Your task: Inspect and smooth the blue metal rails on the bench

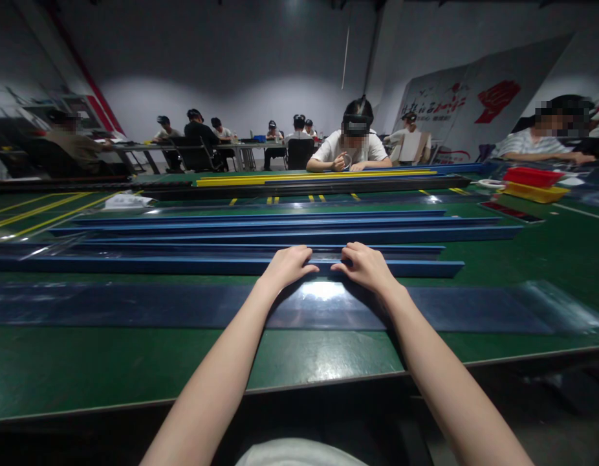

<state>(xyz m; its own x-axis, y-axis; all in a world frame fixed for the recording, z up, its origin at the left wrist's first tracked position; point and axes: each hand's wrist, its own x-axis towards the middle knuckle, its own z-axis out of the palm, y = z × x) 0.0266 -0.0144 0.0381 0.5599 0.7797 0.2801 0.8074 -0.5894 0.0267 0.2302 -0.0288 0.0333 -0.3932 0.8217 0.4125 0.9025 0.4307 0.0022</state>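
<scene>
Both my arms reach forward over the green table [110, 369]. My left hand [287, 265] and my right hand [365, 264] sit side by side, fingers curled over the edge of the nearest long blue channel strip [134, 264]. A flat dark blue strip under clear film [474, 309] lies just in front of the hands, glaring between them. Several more long blue strips [280, 223] lie parallel behind.
Yellow and black strips [304, 178] lie further back. Red and yellow bins [535, 182] stand at the right. A person [350, 149] sits across the table, another at the far right, and several people sit at distant tables. The table's front edge runs near me.
</scene>
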